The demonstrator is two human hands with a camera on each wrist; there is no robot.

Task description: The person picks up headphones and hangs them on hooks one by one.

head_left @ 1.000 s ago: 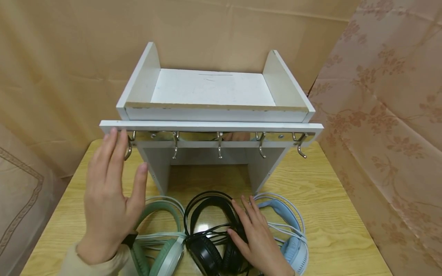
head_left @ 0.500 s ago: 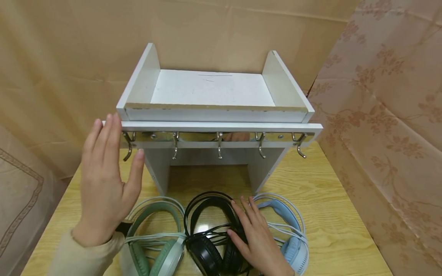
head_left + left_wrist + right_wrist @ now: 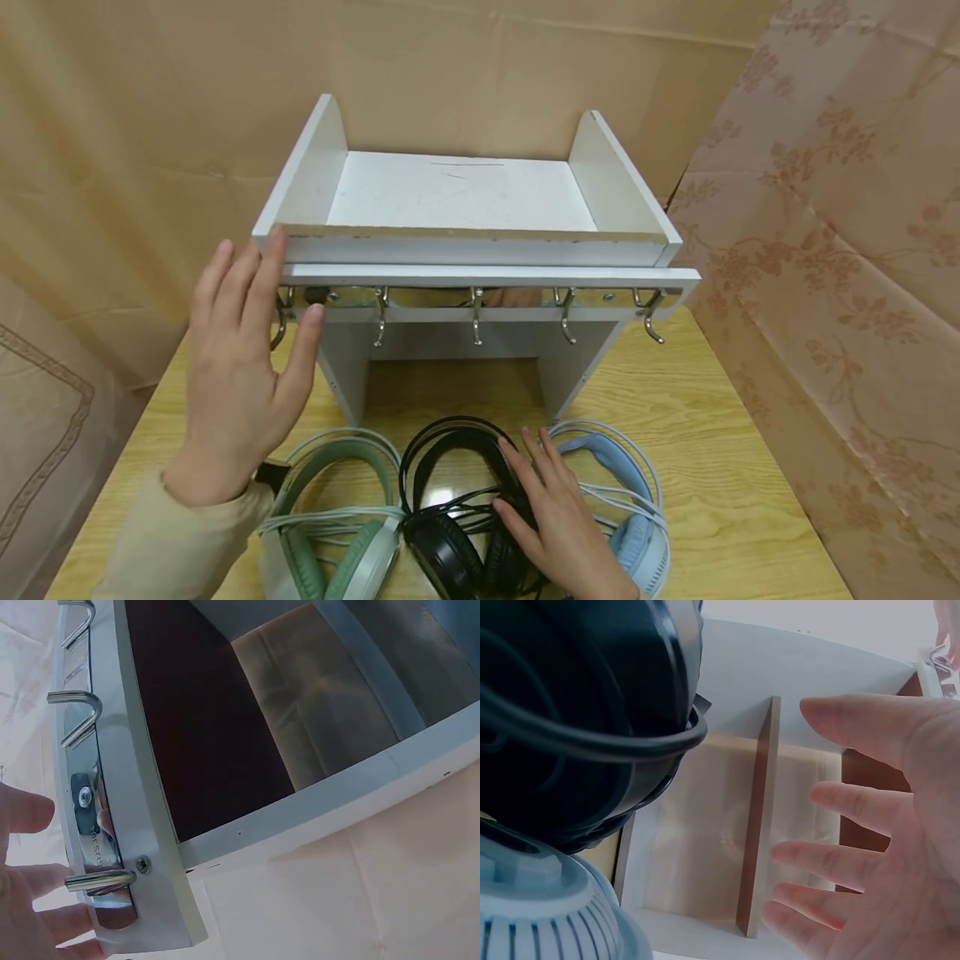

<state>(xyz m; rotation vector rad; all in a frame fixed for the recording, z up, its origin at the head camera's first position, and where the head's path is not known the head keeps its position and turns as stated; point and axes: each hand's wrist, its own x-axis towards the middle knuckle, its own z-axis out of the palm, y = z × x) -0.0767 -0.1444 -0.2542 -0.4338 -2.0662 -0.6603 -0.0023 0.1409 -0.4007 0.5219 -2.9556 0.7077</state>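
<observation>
My left hand [image 3: 240, 375] is raised, fingers straight, in front of the left end of a white rail [image 3: 487, 275] with metal hooks. It partly covers the leftmost hook [image 3: 279, 323]; whether it touches the rail, I cannot tell. In the left wrist view its fingers lie beside a hook [image 3: 101, 880]. Over the right part of the black headphones [image 3: 446, 554] my right hand [image 3: 558, 517] hovers or rests with fingers extended, gripping nothing. Green headphones [image 3: 363, 558] lie left of the black pair, light blue headphones [image 3: 647, 542] to the right, partly behind the right hand.
Behind the rail stands a white shelf unit [image 3: 465, 248] with a top tray and an opening below. Everything sits on a wooden table [image 3: 735, 500]. Beige cloth [image 3: 487, 75] hangs behind, and a floral pinkish cloth [image 3: 847, 275] at the right.
My left hand has risen along the rail's left end, first drifting left and then back to the right. The right hand and all three headphones stay almost in place.
</observation>
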